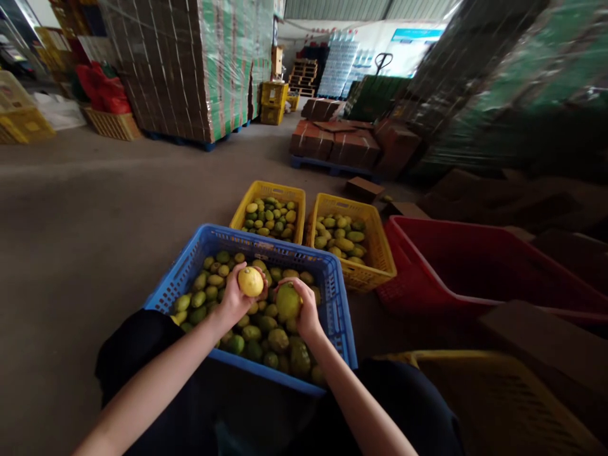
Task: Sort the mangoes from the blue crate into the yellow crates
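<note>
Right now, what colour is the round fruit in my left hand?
The round fruit in your left hand is yellow, clearest in the head view.

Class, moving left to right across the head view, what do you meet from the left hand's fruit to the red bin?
Yellow fruit in the left hand, greener fruit in the right hand, right yellow crate just beyond the blue crate, red bin.
</note>
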A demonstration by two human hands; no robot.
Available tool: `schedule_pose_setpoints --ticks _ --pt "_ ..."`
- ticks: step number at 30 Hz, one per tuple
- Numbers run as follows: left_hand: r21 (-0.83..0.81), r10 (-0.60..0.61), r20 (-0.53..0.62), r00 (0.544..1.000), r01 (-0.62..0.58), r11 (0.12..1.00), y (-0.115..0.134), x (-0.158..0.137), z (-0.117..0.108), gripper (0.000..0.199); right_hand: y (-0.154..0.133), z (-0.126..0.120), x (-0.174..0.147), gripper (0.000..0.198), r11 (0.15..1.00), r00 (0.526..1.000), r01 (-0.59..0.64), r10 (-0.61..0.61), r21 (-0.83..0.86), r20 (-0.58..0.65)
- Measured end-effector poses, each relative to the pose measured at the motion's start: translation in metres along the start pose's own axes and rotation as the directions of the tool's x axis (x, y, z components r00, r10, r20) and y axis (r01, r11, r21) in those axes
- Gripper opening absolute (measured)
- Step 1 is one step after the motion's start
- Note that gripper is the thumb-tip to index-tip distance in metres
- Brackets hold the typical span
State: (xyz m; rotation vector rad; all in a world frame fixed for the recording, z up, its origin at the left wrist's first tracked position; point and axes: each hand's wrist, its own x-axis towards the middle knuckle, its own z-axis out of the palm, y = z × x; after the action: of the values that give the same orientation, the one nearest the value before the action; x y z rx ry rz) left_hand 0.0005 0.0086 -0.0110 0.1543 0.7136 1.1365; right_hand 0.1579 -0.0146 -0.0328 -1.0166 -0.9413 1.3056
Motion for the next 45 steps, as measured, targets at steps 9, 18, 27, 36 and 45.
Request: schedule_pose_setpoints --ticks 9,18,27,36,45 --pt "0.381 0.540 0.169 0.824 -0.560 0.735 -0.025 -0.008 -0.007 0.031 -0.002 0.017 -0.014 0.036 0.878 0.946 0.324 -0.313 -0.353 0.089" --pt "0.511 0.530 0.364 0.766 -0.640 0.574 -0.019 -0.011 -0.009 0.038 0.016 0.013 -0.040 0.033 0.777 0.924 0.381 -0.335 -0.502 0.183" --pt "0.515 0.380 0.029 0.925 -0.339 0.787 -0.013 0.004 -0.013 0.030 0.023 0.024 -0.033 0.035 0.965 1.000 0.011 -0.014 -0.261 -0.011" --pt "-0.033 -0.161 -0.305 0.938 0.159 0.987 -0.001 0.009 -0.010 0.031 -0.017 0.012 0.000 0.023 0.712 0.816 -0.545 0.572 0.444 0.085" --pt "-0.060 -0.358 -0.369 0.858 0.362 0.930 -0.008 0.012 -0.012 0.034 -0.012 0.008 0.003 0.023 0.539 0.585 -0.664 0.806 0.519 -0.090"
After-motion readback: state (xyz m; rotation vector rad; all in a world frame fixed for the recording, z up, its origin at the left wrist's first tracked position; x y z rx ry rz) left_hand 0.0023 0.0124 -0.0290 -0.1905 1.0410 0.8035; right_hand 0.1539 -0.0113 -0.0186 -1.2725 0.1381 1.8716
